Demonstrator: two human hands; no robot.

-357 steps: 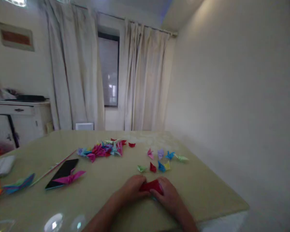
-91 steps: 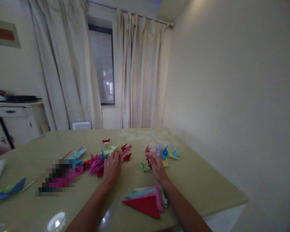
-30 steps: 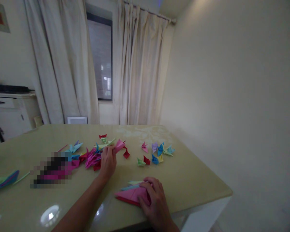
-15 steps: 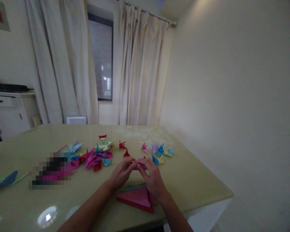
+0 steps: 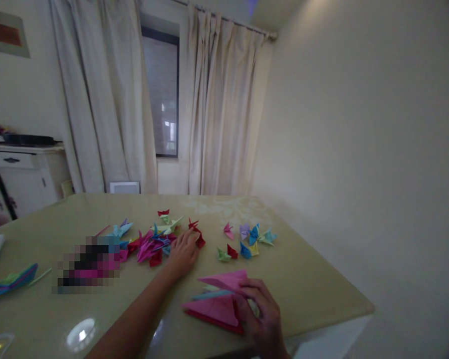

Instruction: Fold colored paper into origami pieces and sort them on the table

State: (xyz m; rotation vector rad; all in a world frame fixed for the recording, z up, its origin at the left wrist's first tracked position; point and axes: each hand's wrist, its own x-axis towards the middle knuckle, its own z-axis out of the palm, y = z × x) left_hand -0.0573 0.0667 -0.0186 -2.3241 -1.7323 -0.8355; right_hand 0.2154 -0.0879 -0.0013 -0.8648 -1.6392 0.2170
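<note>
My right hand (image 5: 262, 310) pinches the edge of a pink folded paper triangle (image 5: 226, 280), tilted up over the stack. Under it lie several flat folded papers: pale green and light blue ones, a pink triangle (image 5: 219, 308) and a dark red one (image 5: 213, 321). My left hand (image 5: 184, 252) is stretched out palm down at the right side of a heap of paper cranes (image 5: 149, 247), fingers apart. Its fingertips are close to a red crane (image 5: 199, 238); what lies beneath the palm is hidden.
Small folded paper pieces, including a pink one (image 5: 228, 230), a green one (image 5: 223, 255) and a blue one (image 5: 245, 250), lie on the right of the table (image 5: 307, 284). A blue and green paper bundle (image 5: 13, 281) lies at the left. A pixelated patch covers part of the heap.
My hands have parted from a small pink paper they held together. The left went left to the heap; the right came down to the stack and lifted a pink triangle.
</note>
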